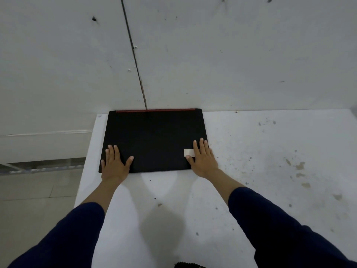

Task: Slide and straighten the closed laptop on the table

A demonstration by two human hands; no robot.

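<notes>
The closed black laptop (pixel 154 140) lies flat at the far left corner of the white surface (pixel 270 171), its lid up. A thin red strip (pixel 155 110) runs along its far edge, which sits right at the back edge of the surface, against the wall (pixel 212 55). Its left side lies just beside the left edge of the surface, and its edges look roughly parallel to the edges of the surface. A small pale sticker (pixel 189 152) sits on the lid near the near right corner.

Both hands rest palm down on the near part of the lid, fingers spread flat and gripping nothing. The left hand (pixel 115 163) covers the near left corner, thumb pointing inward. The right hand (pixel 202 159) lies at the near right corner, its thumb touching the sticker and its outer fingers reaching the laptop's right edge. Dark blue sleeves (pixel 280 219) cover both forearms up to just short of the wrists.

The surface is stained and speckled to the right of the laptop. A dark seam (pixel 135 55) runs down the wall toward the laptop's far edge. To the left, below the surface, a tiled floor (pixel 34 190) shows.
</notes>
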